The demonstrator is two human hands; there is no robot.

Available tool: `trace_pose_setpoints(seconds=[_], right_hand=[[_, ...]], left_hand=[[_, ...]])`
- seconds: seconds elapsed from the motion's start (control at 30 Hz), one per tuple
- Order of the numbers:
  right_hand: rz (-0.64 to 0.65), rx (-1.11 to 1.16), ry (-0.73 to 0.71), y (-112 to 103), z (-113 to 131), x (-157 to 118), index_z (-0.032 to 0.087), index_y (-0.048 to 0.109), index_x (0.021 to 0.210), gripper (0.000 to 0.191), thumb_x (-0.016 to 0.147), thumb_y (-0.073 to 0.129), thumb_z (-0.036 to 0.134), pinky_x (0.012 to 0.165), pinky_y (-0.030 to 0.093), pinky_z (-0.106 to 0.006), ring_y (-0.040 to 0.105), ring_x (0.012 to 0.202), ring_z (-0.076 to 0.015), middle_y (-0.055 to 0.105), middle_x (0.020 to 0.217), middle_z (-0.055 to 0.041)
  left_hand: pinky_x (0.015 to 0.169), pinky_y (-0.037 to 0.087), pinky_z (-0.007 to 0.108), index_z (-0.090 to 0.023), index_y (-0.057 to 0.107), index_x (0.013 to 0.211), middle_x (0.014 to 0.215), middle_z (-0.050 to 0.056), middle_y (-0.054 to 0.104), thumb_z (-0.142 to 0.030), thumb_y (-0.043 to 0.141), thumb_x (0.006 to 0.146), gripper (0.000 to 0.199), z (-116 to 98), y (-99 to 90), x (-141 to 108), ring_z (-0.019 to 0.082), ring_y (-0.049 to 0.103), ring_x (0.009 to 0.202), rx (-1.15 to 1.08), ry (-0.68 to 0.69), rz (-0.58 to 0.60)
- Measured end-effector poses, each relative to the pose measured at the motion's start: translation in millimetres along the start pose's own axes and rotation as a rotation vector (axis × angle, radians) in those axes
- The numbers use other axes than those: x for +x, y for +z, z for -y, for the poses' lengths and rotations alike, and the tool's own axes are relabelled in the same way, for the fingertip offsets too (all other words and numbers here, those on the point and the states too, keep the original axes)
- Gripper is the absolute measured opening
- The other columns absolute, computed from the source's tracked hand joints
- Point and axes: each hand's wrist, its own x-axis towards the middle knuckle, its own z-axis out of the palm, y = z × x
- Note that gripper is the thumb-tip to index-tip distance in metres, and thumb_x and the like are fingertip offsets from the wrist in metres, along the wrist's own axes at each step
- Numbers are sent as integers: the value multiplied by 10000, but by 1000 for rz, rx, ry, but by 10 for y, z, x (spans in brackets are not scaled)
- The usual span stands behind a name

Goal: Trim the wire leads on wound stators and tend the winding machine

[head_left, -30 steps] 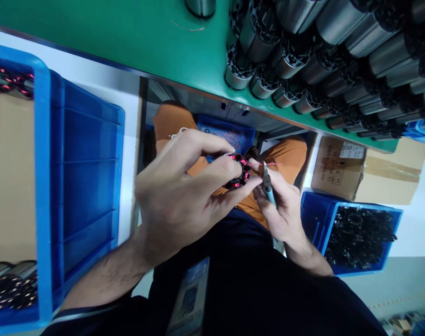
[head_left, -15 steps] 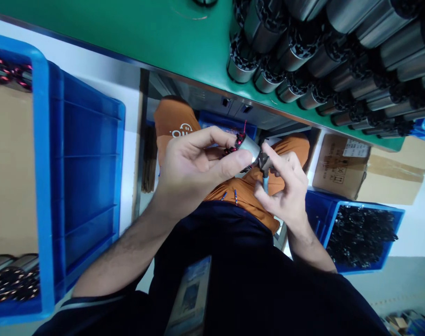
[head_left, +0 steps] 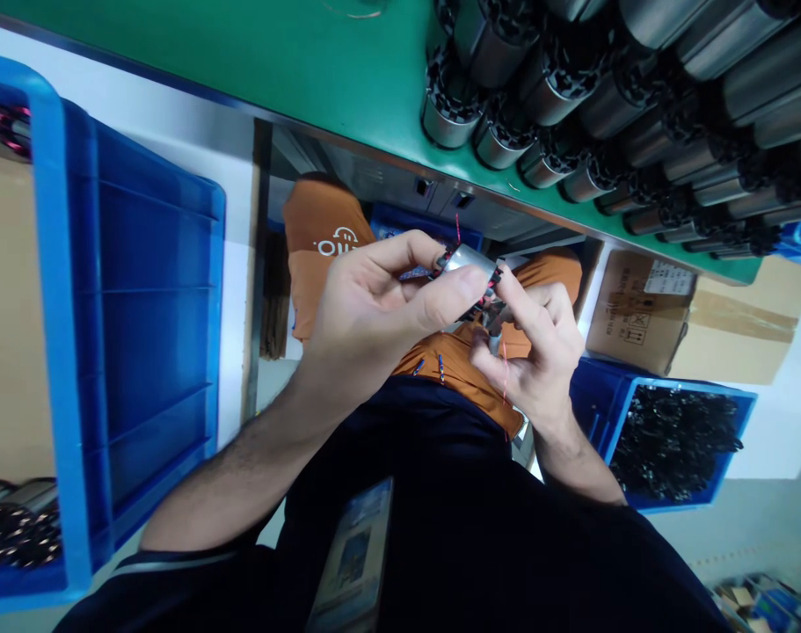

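My left hand (head_left: 374,321) pinches a small motor stator (head_left: 469,260) between thumb and fingers above my lap. The stator has a silver metal body, black slotted ends and red windings, and a loose red wire (head_left: 458,229) sticks up from its far side. My right hand (head_left: 543,356) is curled round a pair of wire cutters (head_left: 495,341), mostly hidden by the fingers. Its index fingertip touches the stator's right end. A second red wire strand (head_left: 505,374) hangs across the right palm.
Rows of stators without visible wire (head_left: 562,88) stand on the green bench (head_left: 294,79). At the left, a blue crate (head_left: 159,290) adjoins another holding wound stators. A blue bin (head_left: 680,444) of black parts and a cardboard box (head_left: 637,312) are at right.
The stator has turned in my left hand, so its right end with red windings now shows. My right hand and the cutters have shifted slightly, and a red strand now hangs by the right palm.
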Motion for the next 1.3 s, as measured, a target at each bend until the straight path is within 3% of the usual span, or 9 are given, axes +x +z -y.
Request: trace_pose_setpoints(seconds=[0.47,0.67,0.73,0.83,0.97,1.03,1.1,1.2,1.3], right_hand=[[5,-17,-81,-42,-62,59,415,666,1627,563,1068,726,458,824,621,-424,579,866,-223,668,1007,-61],[192,91,-23,-6,-160,158,323,626,1672,611,1074,710,418,826,602,-360,636,899,-199,708,1090,-62],[247,66,11,13,-237,168,287,608,1687,636,1078,693,452,843,604,-367,680,947,-217,742,1175,-90],[279,-15,-22,84,-434,168,302,592,1704,685,1072,685,549,807,607,-394,711,903,-237,745,1121,-88],[282,-13,-142,195,-653,197,438,540,1731,714,1064,633,673,592,556,-454,698,701,-264,699,924,-76],[284,35,-169,213,-679,228,492,549,1710,701,1048,624,711,481,476,-485,651,573,-265,658,838,-75],[312,38,-140,218,-678,255,528,535,1704,711,1030,615,742,445,445,-504,632,520,-275,632,813,-77],[330,-8,-93,235,-708,260,571,508,1702,761,982,597,799,435,446,-533,643,524,-318,635,827,-102],[306,-5,-106,273,-800,224,595,508,1692,796,931,608,805,413,434,-549,654,537,-357,654,864,-120]], left_hand=[[827,708,361,-225,770,884,914,16,786,-655,968,856,474,101,17,50,201,796,885,9,-4,-4],[875,682,341,-212,771,894,948,20,811,-602,971,877,438,234,-153,99,186,799,889,-10,31,-165],[920,669,326,-217,778,934,993,26,822,-589,958,898,415,168,-433,26,191,814,954,24,31,-210],[975,656,332,-237,794,1054,1058,40,836,-554,977,869,411,-152,-1098,-219,212,822,1033,222,116,-357],[879,630,325,-226,796,1062,1122,62,837,-525,947,859,392,-844,-2157,-550,206,790,964,910,241,-721],[888,599,322,-206,808,1095,1183,68,821,-448,872,918,307,-1131,-2678,-581,196,770,968,1261,221,-880],[892,562,312,-171,798,1052,1090,60,813,-361,823,920,232,-1305,-3141,-512,172,735,897,1387,112,-1006],[851,525,294,-143,769,1002,898,33,759,-290,784,903,178,-1370,-3630,-311,160,674,831,1355,-53,-1079],[850,516,284,-138,746,981,853,17,733,-282,780,892,173,-1302,-3854,-109,149,633,813,1330,-69,-1080]])
